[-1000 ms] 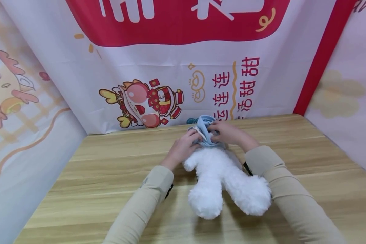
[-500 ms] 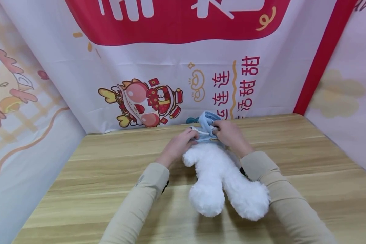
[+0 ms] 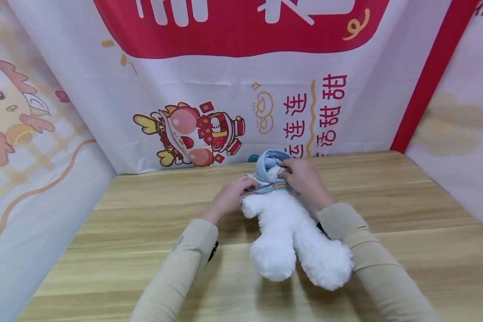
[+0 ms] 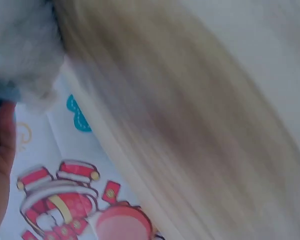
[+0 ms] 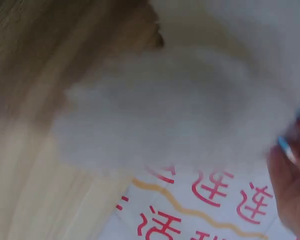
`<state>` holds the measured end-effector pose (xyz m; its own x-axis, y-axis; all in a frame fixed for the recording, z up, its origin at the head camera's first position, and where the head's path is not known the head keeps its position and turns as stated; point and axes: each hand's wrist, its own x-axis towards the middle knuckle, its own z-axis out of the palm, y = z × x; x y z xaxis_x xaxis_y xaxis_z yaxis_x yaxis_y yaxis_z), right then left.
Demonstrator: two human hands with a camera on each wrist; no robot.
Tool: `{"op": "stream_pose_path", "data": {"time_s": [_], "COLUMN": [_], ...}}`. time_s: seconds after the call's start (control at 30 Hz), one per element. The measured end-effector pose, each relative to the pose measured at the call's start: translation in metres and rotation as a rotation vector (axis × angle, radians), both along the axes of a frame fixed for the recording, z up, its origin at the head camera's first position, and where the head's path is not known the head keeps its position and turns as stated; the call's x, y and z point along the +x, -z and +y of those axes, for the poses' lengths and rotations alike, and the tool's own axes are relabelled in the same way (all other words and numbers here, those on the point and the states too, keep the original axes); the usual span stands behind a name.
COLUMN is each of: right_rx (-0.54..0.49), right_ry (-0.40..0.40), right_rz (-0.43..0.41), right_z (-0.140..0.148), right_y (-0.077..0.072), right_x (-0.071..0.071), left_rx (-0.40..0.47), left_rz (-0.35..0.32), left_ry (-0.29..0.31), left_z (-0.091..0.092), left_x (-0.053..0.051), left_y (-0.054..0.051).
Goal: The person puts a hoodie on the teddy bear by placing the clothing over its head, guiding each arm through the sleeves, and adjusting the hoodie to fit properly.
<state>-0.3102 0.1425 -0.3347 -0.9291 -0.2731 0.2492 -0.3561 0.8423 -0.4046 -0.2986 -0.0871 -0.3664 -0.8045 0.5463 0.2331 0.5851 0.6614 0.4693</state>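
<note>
A white fluffy plush toy (image 3: pixel 279 217) lies on the wooden table, legs toward me. Light blue doll clothing (image 3: pixel 260 171) with a rounded, hood-like opening is bunched at its head end, and white fur shows inside. My left hand (image 3: pixel 230 197) pinches the clothing's left edge beside the toy's arm. On the other side my right hand (image 3: pixel 307 180) pinches the opening's right edge. In the left wrist view, the left hand (image 4: pixel 1 142) holds a bit of blue cloth (image 4: pixel 7 92) against the fur. The right wrist view is blurred; fur (image 5: pixel 175 110) fills its middle beside the right hand (image 5: pixel 292 185).
The wooden tabletop (image 3: pixel 145 250) extends to both sides of the toy. A printed white and red banner (image 3: pixel 209 71) hangs along its back edge, close behind the clothing. Printed side panels (image 3: pixel 459 147) stand at left and right.
The blue cloth's twisted loop has spread into a wider, rounder opening showing more white fur. My left hand has shifted slightly left and down. The toy's legs have barely moved.
</note>
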Motion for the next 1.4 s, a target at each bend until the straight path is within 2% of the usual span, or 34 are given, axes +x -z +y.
{"op": "stream_pose_path", "data": {"time_s": [0.07,0.13,0.23,0.3,0.4,0.47,0.53,0.6,0.67,0.77,0.87,0.93,1.03,1.23,1.4], "right_rx": [-0.071,-0.198,-0.329,-0.303,-0.178,-0.152,-0.189,-0.235,-0.268,-0.297,-0.290,-0.274,-0.254,-0.223,-0.181], "right_ry": [-0.075,-0.132,-0.120,-0.086,-0.041,-0.075,-0.117,-0.176,-0.209,-0.222,-0.216,-0.211,-0.214,-0.245,-0.328], "right_rz": [-0.022,-0.037,-0.035,-0.034,-0.109,-0.138,-0.143,-0.104,-0.067,-0.049,-0.023,-0.006,0.001,-0.096,-0.130], "right_z": [0.002,0.007,0.015,0.020,0.024,0.024,0.021,0.017,0.013,0.010,0.008,0.007,0.008,0.014,0.021], "right_y": [-0.001,-0.001,0.000,0.002,0.008,0.015,0.021,0.025,0.028,0.031,0.032,0.032,0.032,0.031,0.028], "right_x": [0.000,0.000,0.004,0.007,0.013,0.014,0.015,0.015,0.015,0.016,0.018,0.018,0.017,0.014,0.014], "left_rx": [0.043,0.084,0.077,0.052,0.081,0.109,0.123,0.107,0.091,0.072,0.055,0.050,0.049,0.087,0.136], "left_rz": [-0.075,-0.155,-0.205,-0.166,-0.034,0.071,0.132,0.132,0.079,-0.018,-0.049,-0.030,0.034,0.175,0.178], "left_ry": [-0.016,-0.040,-0.118,-0.188,-0.282,-0.283,-0.239,-0.191,-0.168,-0.177,-0.194,-0.210,-0.248,-0.336,-0.419], "left_z": [-0.006,-0.012,-0.017,-0.017,-0.014,-0.010,-0.005,0.000,0.004,0.007,0.010,0.013,0.019,0.030,0.037], "left_x": [0.000,0.000,0.003,0.005,0.006,0.006,0.005,0.003,0.000,-0.002,-0.002,-0.001,0.001,0.005,0.007], "left_y": [-0.001,-0.003,-0.009,-0.014,-0.021,-0.025,-0.028,-0.029,-0.030,-0.030,-0.030,-0.029,-0.027,-0.017,-0.014]}}
